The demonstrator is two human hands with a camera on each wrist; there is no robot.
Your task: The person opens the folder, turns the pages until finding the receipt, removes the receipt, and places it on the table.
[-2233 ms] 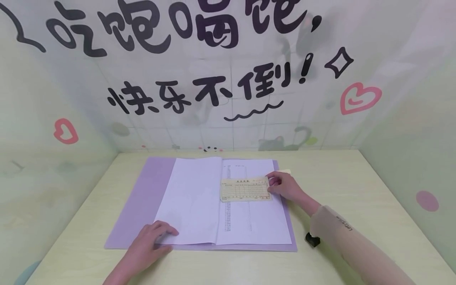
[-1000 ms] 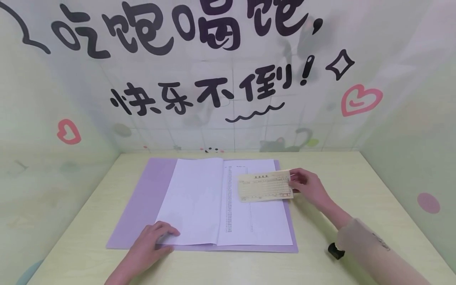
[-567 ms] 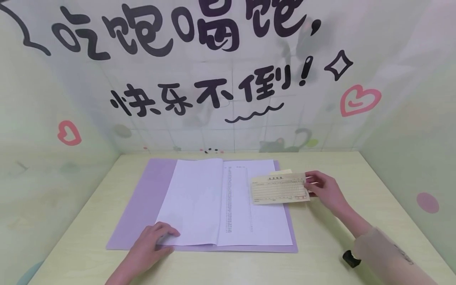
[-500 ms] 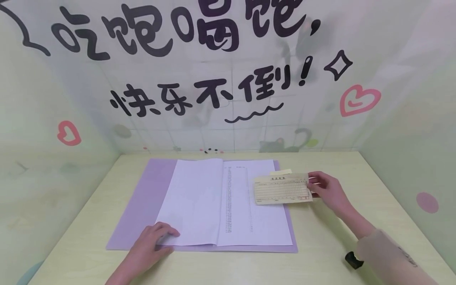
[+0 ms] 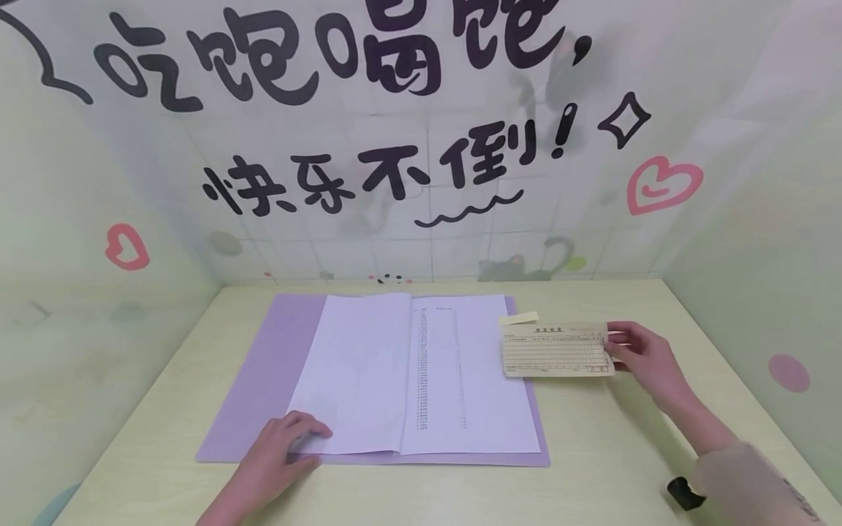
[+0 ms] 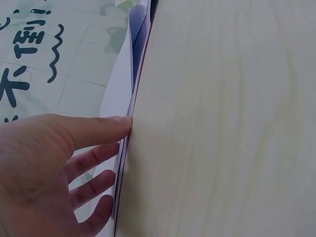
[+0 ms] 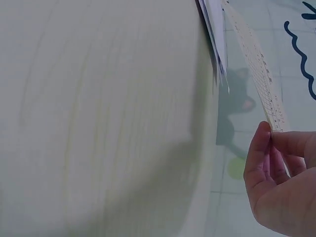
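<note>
My right hand [image 5: 647, 358] pinches the right end of a cream receipt slip [image 5: 555, 351], printed with a ruled table and a small red box. The slip is held above the right edge of an open purple folder [image 5: 256, 365], its left end over the page. In the right wrist view the thumb and fingers pinch the slip's near end [image 7: 264, 84]. My left hand [image 5: 272, 449] rests at the lower left of the folder's white pages [image 5: 355, 365]. Seen from the left wrist, the thumb touches the folder's edge, with the other fingers [image 6: 94, 185] spread and slightly bent.
A pale yellow paper tab [image 5: 520, 318] sticks out past the folder's upper right edge. The right-hand page [image 5: 493, 416] carries a printed list. A black object [image 5: 685, 494] shows beside the right sleeve [image 5: 756, 482]. A patterned backdrop with large writing stands behind the light wooden table [image 5: 427, 497].
From low over the right page, the right hand has carried the receipt slip to the right, past the folder's edge, uncovering the printed list. The left hand has stayed in place.
</note>
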